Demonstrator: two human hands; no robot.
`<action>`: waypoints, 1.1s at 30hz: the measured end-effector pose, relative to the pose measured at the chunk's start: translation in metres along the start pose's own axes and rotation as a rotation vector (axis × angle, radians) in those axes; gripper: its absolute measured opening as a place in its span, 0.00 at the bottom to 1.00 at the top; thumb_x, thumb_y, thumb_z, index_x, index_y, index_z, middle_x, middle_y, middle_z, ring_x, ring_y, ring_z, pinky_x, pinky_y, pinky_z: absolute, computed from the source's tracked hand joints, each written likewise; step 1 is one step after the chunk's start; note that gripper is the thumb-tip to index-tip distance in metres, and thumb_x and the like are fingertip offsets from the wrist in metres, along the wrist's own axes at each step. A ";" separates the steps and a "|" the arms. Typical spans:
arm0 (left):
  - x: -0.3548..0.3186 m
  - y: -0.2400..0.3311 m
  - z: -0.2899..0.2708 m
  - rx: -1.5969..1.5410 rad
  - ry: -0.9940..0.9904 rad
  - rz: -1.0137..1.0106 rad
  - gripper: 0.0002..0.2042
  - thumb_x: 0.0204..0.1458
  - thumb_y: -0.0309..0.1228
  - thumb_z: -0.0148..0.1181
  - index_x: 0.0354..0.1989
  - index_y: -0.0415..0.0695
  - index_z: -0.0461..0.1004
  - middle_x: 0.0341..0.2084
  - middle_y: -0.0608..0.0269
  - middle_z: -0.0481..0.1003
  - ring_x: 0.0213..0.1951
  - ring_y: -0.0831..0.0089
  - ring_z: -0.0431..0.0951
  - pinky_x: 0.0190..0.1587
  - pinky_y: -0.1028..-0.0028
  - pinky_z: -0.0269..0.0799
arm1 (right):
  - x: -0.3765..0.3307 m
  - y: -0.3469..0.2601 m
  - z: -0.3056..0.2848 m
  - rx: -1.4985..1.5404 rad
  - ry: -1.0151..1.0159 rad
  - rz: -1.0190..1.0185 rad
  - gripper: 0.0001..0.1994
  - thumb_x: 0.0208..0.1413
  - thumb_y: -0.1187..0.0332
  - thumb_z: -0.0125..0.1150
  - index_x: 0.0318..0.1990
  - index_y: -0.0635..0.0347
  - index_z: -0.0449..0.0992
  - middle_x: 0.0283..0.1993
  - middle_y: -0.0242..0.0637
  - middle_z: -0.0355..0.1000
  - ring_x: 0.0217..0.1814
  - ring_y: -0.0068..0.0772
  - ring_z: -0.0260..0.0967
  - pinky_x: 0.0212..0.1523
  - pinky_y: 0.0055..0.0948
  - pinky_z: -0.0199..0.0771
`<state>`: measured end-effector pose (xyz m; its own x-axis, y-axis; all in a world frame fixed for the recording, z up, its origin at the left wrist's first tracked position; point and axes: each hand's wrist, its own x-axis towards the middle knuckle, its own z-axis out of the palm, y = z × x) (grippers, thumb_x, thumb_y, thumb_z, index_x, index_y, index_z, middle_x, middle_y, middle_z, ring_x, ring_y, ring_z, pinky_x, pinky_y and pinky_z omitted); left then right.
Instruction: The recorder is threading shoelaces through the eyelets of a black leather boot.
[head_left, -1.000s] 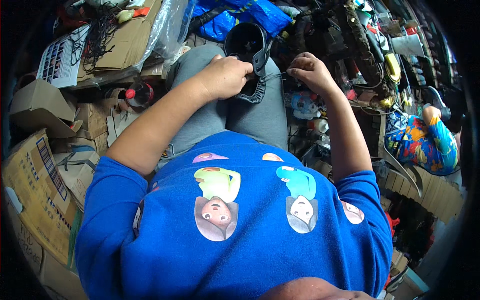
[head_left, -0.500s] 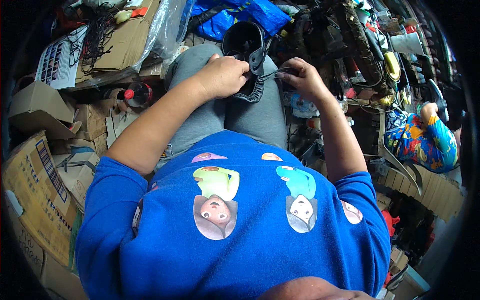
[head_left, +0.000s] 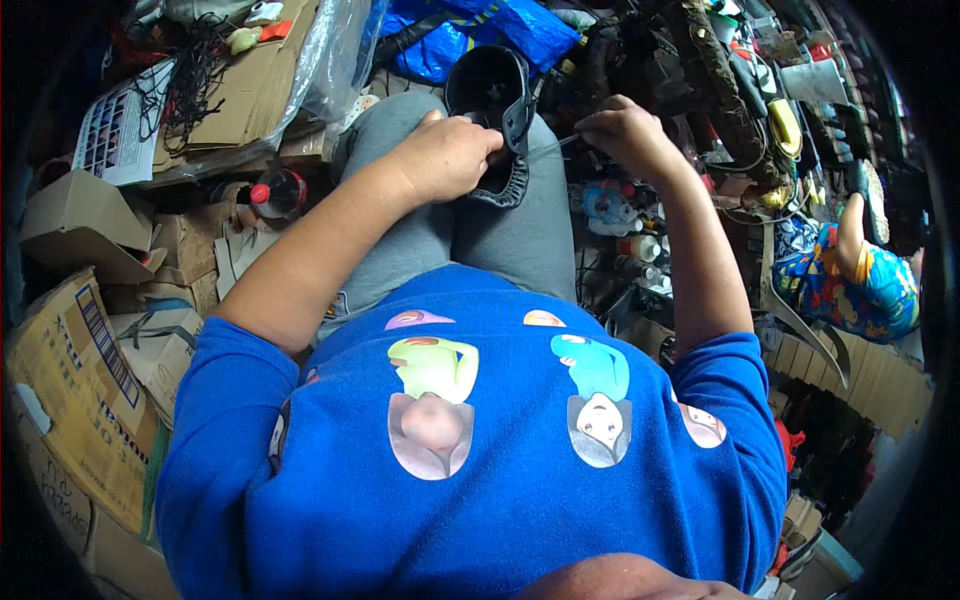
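Observation:
A black shoe [head_left: 489, 80] with a wide round opening and a gathered edge at the near end rests on my grey-clad thighs. My left hand [head_left: 447, 157] grips its left side, fingers curled inside and partly hidden. To the right of the shoe, my right hand [head_left: 628, 135] is closed in a pinch on a thin thread [head_left: 545, 151], which stretches across to the shoe's right side. Whether a needle is also in those fingers, I cannot make out.
A red-capped bottle [head_left: 277, 193] and cardboard boxes [head_left: 85, 225] stand at my left. Blue plastic bags [head_left: 420, 45] lie beyond my knees. Plastic bottles [head_left: 612, 208] and mixed clutter fill the right side. Another person in bright patterned clothes [head_left: 862, 290] sits at far right.
My right hand has moved up and to the right, away from the shoe, drawing the thread out. My left hand and the shoe stay nearly still. The person at far right has shifted an arm.

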<state>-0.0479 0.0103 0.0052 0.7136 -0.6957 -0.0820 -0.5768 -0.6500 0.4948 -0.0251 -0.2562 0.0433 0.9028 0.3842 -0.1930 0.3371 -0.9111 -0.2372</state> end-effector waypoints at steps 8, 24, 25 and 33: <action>-0.008 -0.003 0.002 -0.003 0.009 -0.041 0.07 0.48 0.28 0.50 0.33 0.43 0.72 0.31 0.55 0.74 0.41 0.57 0.73 0.45 0.56 0.61 | 0.003 -0.058 -0.019 -0.240 0.249 -0.293 0.07 0.46 0.64 0.59 0.33 0.48 0.80 0.39 0.30 0.72 0.51 0.36 0.64 0.55 0.42 0.56; -0.006 -0.006 0.006 0.004 0.061 -0.015 0.07 0.50 0.29 0.50 0.33 0.45 0.75 0.27 0.56 0.77 0.38 0.59 0.76 0.46 0.57 0.63 | -0.001 -0.055 -0.012 0.007 -0.004 -0.397 0.08 0.49 0.65 0.60 0.35 0.55 0.75 0.33 0.37 0.72 0.43 0.38 0.69 0.45 0.36 0.66; -0.006 -0.006 0.007 0.021 0.073 -0.009 0.07 0.49 0.29 0.50 0.33 0.46 0.75 0.27 0.57 0.77 0.38 0.59 0.76 0.45 0.58 0.63 | -0.001 -0.066 -0.006 -0.115 -0.005 -0.415 0.06 0.50 0.64 0.58 0.33 0.54 0.74 0.32 0.36 0.72 0.42 0.36 0.70 0.44 0.37 0.65; -0.036 -0.014 0.001 0.015 0.186 0.137 0.08 0.44 0.23 0.51 0.34 0.45 0.72 0.30 0.60 0.73 0.39 0.62 0.72 0.45 0.64 0.62 | -0.003 -0.064 0.019 -0.168 0.080 -0.558 0.05 0.48 0.70 0.53 0.34 0.53 0.70 0.33 0.35 0.68 0.41 0.37 0.67 0.42 0.36 0.63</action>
<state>-0.0658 0.0438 0.0008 0.6886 -0.7102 0.1467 -0.6781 -0.5590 0.4772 -0.0544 -0.1964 0.0404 0.5922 0.8058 -0.0084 0.7987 -0.5883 -0.1267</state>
